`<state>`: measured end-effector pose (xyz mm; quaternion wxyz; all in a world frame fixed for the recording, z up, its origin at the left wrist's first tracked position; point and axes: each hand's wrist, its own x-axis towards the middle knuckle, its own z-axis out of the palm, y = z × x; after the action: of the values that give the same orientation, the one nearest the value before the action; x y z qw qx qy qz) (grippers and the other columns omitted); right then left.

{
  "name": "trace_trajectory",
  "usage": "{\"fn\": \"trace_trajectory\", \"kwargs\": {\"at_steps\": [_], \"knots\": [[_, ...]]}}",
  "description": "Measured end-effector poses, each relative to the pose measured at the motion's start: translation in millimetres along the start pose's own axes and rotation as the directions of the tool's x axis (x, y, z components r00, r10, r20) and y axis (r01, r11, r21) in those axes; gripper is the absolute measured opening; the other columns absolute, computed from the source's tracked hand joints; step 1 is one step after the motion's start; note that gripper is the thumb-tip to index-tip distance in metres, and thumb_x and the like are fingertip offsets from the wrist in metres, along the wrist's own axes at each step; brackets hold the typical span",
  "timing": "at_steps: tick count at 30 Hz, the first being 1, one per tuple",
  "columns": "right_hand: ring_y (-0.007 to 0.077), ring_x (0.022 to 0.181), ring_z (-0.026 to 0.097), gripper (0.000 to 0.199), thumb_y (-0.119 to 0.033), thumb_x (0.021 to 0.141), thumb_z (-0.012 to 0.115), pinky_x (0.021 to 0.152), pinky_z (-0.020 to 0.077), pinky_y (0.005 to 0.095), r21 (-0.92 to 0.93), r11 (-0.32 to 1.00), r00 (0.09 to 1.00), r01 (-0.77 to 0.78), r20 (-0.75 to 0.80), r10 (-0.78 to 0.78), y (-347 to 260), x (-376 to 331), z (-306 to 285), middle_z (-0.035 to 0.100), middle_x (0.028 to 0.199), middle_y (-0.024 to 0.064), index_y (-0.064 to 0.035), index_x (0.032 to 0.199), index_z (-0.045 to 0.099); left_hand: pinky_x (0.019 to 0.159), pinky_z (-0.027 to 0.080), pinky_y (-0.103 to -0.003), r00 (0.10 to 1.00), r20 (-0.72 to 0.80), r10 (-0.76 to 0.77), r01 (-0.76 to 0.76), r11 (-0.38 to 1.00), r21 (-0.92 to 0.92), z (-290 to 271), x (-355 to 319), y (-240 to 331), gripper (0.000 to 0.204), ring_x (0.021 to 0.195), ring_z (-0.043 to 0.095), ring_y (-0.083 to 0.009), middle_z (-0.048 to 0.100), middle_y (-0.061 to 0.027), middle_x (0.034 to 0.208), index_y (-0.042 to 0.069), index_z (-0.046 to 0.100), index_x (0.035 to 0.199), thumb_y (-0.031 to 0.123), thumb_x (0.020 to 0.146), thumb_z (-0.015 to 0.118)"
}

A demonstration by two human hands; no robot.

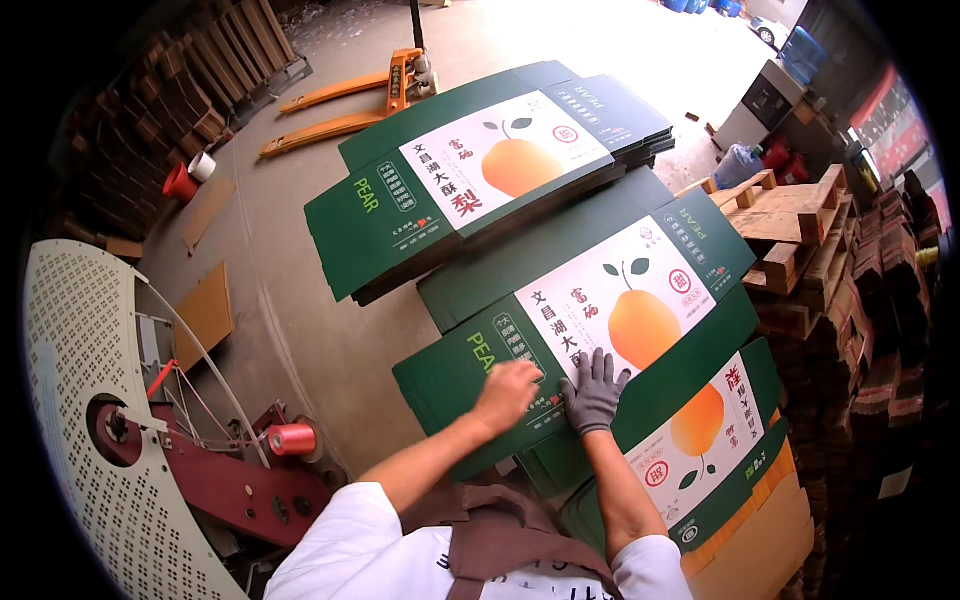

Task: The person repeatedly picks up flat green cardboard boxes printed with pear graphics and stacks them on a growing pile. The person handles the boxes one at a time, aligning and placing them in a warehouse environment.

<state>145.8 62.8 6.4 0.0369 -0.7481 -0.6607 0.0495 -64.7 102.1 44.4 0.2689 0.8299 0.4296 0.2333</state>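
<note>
In front of me lies a flat green carton [690, 330] with a white panel and a printed orange pear, its side flaps spread. My right hand [595, 392], in a grey glove, rests flat on the panel's lower left corner with fingers apart. To its left, my bare left hand [507, 395] is over the carton's green end panel, fingers curled; whatever they may hold is hidden. Nearer me on the right lies another green carton [697, 425] with the same pear print turned upside down. A stack of flat green cartons [385, 225] stands farther off.
An orange pallet jack [395, 95] stands beyond the stack. At left are a perforated beige machine [75, 340] with a pink-red spool [293, 439], and a red bucket [180, 184]. Wooden pallets [790, 215] are piled at right, beside bundled cardboard [890, 300].
</note>
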Motion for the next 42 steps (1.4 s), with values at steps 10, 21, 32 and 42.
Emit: {"fn": "trace_trajectory", "kwargs": {"at_steps": [10,21,32,42], "knots": [[0.0364,0.145,0.032,0.075,-0.056,0.087,0.059,0.116,0.0147,0.0668,-0.029,1.000,0.998,-0.008,0.058,0.009,-11.1,-4.3,-3.2,0.037,0.156,0.0177,-0.0122,0.147,0.045,0.106,0.044,-0.040,0.991,-0.086,-0.107,0.136,0.681,0.719,-198.2,52.6,-216.2,0.068,0.135,0.047,-0.0324,0.048,-0.0147,0.147,0.009,0.047,0.143,0.026,0.084,0.075],[0.0234,0.088,0.069,0.061,-0.050,0.099,0.054,0.076,0.0554,0.0344,0.929,0.144,0.913,-0.340,0.289,0.289,-110.3,141.6,-30.6,0.067,0.108,0.0148,-0.0035,0.138,0.053,0.079,0.058,-0.033,0.980,0.198,-0.005,-0.155,0.603,0.782,-223.4,61.3,-136.5,0.048,0.103,0.064,-0.0303,0.062,-0.0203,0.120,-0.008,0.055,0.127,0.008,0.082,0.061],[0.0207,0.091,0.068,0.028,-0.009,0.097,0.058,0.078,0.0569,0.0345,0.904,-0.425,0.799,-0.048,0.290,0.526,-64.2,75.9,-38.9,0.068,0.107,0.0124,0.0029,0.122,0.057,0.062,0.056,-0.029,0.912,0.353,0.209,-0.383,0.741,0.552,-137.6,-62.1,25.0,0.037,0.076,0.063,-0.0276,0.062,-0.0242,0.106,-0.005,0.060,0.116,0.012,0.083,0.059],[0.0251,0.097,0.069,0.030,-0.007,0.098,0.056,0.082,0.0586,0.0379,0.913,-0.363,0.599,-0.184,0.397,0.695,47.6,-40.6,-18.0,0.066,0.113,0.0137,0.0019,0.126,0.053,0.058,0.053,-0.036,0.701,0.534,0.472,-0.700,0.600,0.388,-27.0,-80.1,59.2,0.033,0.072,0.062,-0.0278,0.063,-0.0257,0.109,-0.004,0.063,0.110,0.021,0.090,0.054]]}}
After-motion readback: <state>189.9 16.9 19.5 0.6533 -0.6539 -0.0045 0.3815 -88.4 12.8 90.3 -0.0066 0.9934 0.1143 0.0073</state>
